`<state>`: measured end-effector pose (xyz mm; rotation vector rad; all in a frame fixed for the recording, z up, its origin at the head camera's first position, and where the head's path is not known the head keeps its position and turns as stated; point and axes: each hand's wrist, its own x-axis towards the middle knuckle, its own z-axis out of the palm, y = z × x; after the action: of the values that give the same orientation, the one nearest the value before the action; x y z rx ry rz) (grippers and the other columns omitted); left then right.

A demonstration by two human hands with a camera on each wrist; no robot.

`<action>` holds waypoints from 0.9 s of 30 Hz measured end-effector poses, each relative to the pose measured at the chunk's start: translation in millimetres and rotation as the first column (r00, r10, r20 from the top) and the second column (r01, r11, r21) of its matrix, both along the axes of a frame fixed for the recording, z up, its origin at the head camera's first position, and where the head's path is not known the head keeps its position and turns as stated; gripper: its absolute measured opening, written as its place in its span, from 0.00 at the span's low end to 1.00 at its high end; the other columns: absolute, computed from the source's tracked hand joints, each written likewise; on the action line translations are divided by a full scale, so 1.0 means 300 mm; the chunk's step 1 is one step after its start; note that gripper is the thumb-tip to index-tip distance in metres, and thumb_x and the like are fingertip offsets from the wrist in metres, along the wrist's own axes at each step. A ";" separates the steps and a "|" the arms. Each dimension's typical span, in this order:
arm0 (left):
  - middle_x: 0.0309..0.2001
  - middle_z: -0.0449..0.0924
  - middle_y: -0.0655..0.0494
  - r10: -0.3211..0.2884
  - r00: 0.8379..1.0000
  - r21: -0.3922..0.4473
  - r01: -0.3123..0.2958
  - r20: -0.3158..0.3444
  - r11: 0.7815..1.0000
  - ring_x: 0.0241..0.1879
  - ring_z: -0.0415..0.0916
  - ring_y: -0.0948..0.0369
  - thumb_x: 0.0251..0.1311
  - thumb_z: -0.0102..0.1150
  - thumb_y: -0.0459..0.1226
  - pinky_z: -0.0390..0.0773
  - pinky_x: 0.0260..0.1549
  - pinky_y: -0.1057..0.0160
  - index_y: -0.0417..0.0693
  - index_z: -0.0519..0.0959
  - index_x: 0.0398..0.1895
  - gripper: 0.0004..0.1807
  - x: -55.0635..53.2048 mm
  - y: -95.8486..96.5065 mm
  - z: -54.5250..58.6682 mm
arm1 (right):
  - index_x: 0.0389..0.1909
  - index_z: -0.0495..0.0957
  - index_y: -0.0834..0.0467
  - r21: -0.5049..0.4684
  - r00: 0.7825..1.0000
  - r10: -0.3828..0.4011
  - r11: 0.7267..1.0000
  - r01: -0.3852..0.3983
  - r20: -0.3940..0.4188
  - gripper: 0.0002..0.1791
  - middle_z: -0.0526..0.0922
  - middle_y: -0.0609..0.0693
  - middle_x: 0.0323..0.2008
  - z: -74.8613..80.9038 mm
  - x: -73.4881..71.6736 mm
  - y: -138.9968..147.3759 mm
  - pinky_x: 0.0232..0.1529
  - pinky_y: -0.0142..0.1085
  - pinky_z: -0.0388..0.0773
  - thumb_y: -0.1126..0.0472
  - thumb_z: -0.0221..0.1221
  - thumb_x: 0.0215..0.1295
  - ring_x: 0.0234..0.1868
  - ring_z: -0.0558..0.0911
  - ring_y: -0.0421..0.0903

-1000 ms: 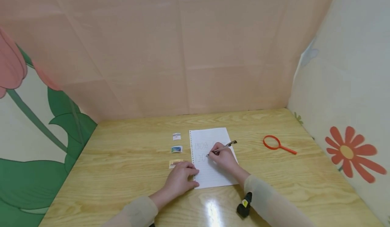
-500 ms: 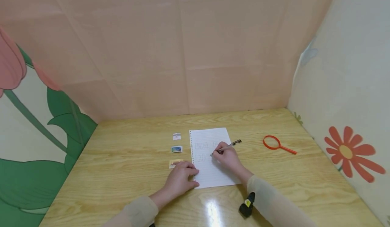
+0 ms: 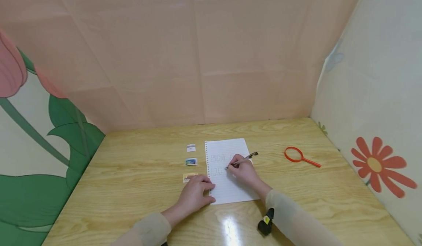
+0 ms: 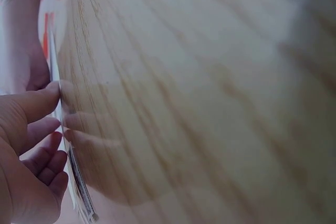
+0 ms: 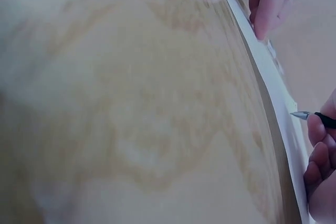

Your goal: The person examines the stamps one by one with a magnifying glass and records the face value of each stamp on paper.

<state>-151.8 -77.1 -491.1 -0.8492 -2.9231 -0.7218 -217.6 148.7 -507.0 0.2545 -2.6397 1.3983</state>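
Taking the sheet's centre as the dial, with 12 at the far wall: the pale wood-grain counter [image 3: 132, 172] carries everything. On it lies the white, lined, hole-punched paper sheet [image 3: 224, 187], with two rows of faint writing. The left hand [image 3: 196, 193] rests at 8 o'clock, its relaxed, parted fingers on the sheet's edge and gripping nothing. The right hand [image 3: 243, 171] lies over the middle; its fingers are closed in a pinch. A red round-framed magnifying glass [image 3: 302, 159] lies apart at 3 o'clock. In the right fingers is the slim dark pen [image 3: 246, 158], its tip towards 9; whether it touches paper I cannot tell. Smallest are three rectangular cards: white [image 3: 191, 148] at 10, blue-green [image 3: 191, 161] between 9 and 10, yellow [image 3: 188, 176] near 9, partly behind the left hand.

The step in hand appears to be writing the lower row, seemingly begun "120". The next stroke probably calls for light tip pressure towards 3 o'clock, with the left hand steadying the sheet.
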 end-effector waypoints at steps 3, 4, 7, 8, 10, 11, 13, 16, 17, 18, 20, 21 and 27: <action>0.48 0.79 0.57 -0.001 1.000 0.004 0.001 0.003 1.000 0.50 0.73 0.58 0.48 0.77 0.46 0.73 0.54 0.57 0.49 0.86 0.49 0.23 -0.001 0.000 -0.002 | 0.24 0.74 0.56 0.016 1.000 0.023 1.000 -0.023 0.012 0.09 0.74 0.43 0.22 0.005 0.008 -0.002 0.26 0.29 0.68 0.72 0.63 0.52 0.25 0.71 0.40; 0.48 0.79 0.57 0.000 1.000 0.005 0.000 0.003 1.000 0.50 0.73 0.58 0.48 0.77 0.46 0.73 0.54 0.57 0.49 0.86 0.49 0.23 -0.001 -0.001 -0.002 | 0.24 0.74 0.56 0.017 0.999 0.037 0.999 -0.037 0.020 0.09 0.74 0.43 0.21 0.007 0.012 -0.003 0.26 0.29 0.68 0.72 0.63 0.52 0.25 0.71 0.40; 0.49 0.79 0.57 0.004 1.000 0.001 -0.004 0.004 1.000 0.50 0.73 0.58 0.48 0.77 0.46 0.73 0.54 0.57 0.49 0.86 0.49 0.23 -0.002 -0.002 -0.003 | 0.24 0.74 0.56 0.006 0.997 0.066 0.998 -0.066 0.042 0.09 0.74 0.44 0.21 0.013 0.022 -0.005 0.26 0.29 0.68 0.71 0.63 0.53 0.25 0.71 0.40; 0.49 0.79 0.57 0.005 1.000 0.000 -0.005 0.003 1.000 0.50 0.73 0.58 0.48 0.77 0.46 0.73 0.54 0.57 0.49 0.86 0.49 0.23 -0.001 -0.002 -0.003 | 0.24 0.74 0.56 -0.005 0.997 0.063 0.998 -0.063 0.044 0.09 0.74 0.44 0.21 0.014 0.024 -0.005 0.26 0.29 0.68 0.71 0.62 0.53 0.25 0.71 0.40; 0.49 0.79 0.58 0.003 1.000 0.002 -0.003 0.002 1.000 0.50 0.73 0.58 0.48 0.77 0.46 0.73 0.54 0.58 0.49 0.86 0.49 0.24 -0.001 -0.003 -0.003 | 0.24 0.74 0.56 -0.031 0.998 0.035 0.999 -0.034 0.045 0.09 0.74 0.44 0.22 0.015 0.025 -0.003 0.25 0.28 0.67 0.71 0.62 0.53 0.25 0.71 0.40; 0.49 0.79 0.58 0.003 1.000 0.003 -0.003 0.003 1.000 0.50 0.73 0.59 0.48 0.77 0.46 0.73 0.54 0.58 0.49 0.86 0.49 0.24 -0.001 -0.003 -0.003 | 0.24 0.74 0.56 -0.044 0.999 0.016 0.999 -0.014 0.042 0.08 0.75 0.44 0.22 0.015 0.025 -0.002 0.25 0.28 0.67 0.72 0.62 0.52 0.25 0.71 0.40; 0.48 0.79 0.57 -0.001 1.000 0.005 0.001 0.002 1.000 0.50 0.73 0.58 0.49 0.77 0.46 0.73 0.54 0.58 0.49 0.86 0.49 0.24 -0.002 -0.002 -0.004 | 0.25 0.74 0.56 -0.061 0.999 -0.021 0.998 0.024 0.049 0.08 0.75 0.45 0.23 0.015 0.023 0.002 0.24 0.28 0.67 0.71 0.61 0.52 0.25 0.71 0.40; 0.48 0.79 0.57 -0.002 1.000 0.007 0.002 0.002 1.000 0.50 0.73 0.58 0.48 0.77 0.46 0.73 0.54 0.58 0.49 0.86 0.49 0.24 -0.001 -0.001 -0.003 | 0.26 0.75 0.58 -0.055 0.997 -0.034 0.998 0.038 0.064 0.06 0.75 0.45 0.24 0.015 0.018 0.007 0.24 0.27 0.67 0.71 0.60 0.52 0.26 0.72 0.40; 0.48 0.79 0.57 -0.001 1.000 0.008 0.001 0.004 1.000 0.50 0.73 0.58 0.48 0.77 0.46 0.73 0.54 0.58 0.49 0.86 0.49 0.24 0.000 -0.001 -0.003 | 0.26 0.75 0.58 -0.047 0.997 -0.030 0.998 0.033 0.067 0.05 0.75 0.45 0.24 0.015 0.016 0.008 0.24 0.27 0.67 0.71 0.60 0.53 0.26 0.72 0.41; 0.48 0.79 0.57 0.000 1.000 0.008 0.000 0.005 1.000 0.50 0.73 0.58 0.48 0.77 0.46 0.73 0.54 0.58 0.49 0.86 0.49 0.24 0.000 -0.001 -0.003 | 0.27 0.75 0.59 -0.041 0.997 -0.027 0.999 0.030 0.070 0.05 0.75 0.45 0.24 0.016 0.015 0.008 0.24 0.27 0.67 0.71 0.60 0.53 0.26 0.72 0.41; 0.49 0.79 0.57 0.003 1.000 0.012 -0.003 0.007 1.000 0.50 0.73 0.58 0.48 0.77 0.45 0.73 0.54 0.58 0.49 0.86 0.49 0.24 0.000 0.001 -0.002 | 0.27 0.75 0.60 -0.033 0.998 -0.021 0.999 0.023 0.065 0.04 0.76 0.46 0.24 0.017 0.013 0.010 0.24 0.28 0.68 0.71 0.60 0.53 0.26 0.72 0.41; 0.49 0.79 0.57 0.005 1.000 0.013 -0.005 0.010 1.000 0.50 0.73 0.58 0.48 0.77 0.45 0.73 0.54 0.58 0.49 0.86 0.49 0.24 0.000 0.001 -0.003 | 0.26 0.75 0.59 -0.029 0.998 -0.017 0.999 0.018 0.061 0.05 0.76 0.45 0.24 0.018 0.013 0.010 0.24 0.28 0.68 0.71 0.61 0.53 0.26 0.72 0.41; 0.49 0.79 0.57 0.005 1.000 0.016 -0.005 0.014 1.000 0.50 0.73 0.58 0.48 0.77 0.46 0.74 0.54 0.58 0.48 0.86 0.49 0.24 0.002 0.001 -0.002 | 0.24 0.74 0.56 0.006 0.999 0.025 1.000 -0.025 0.042 0.09 0.75 0.44 0.22 0.016 0.022 0.014 0.25 0.28 0.68 0.71 0.63 0.53 0.25 0.72 0.40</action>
<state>-151.3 -76.9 -491.6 -0.8388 -2.9260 -0.7531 -210.9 152.8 -502.1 0.2628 -2.6839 1.4185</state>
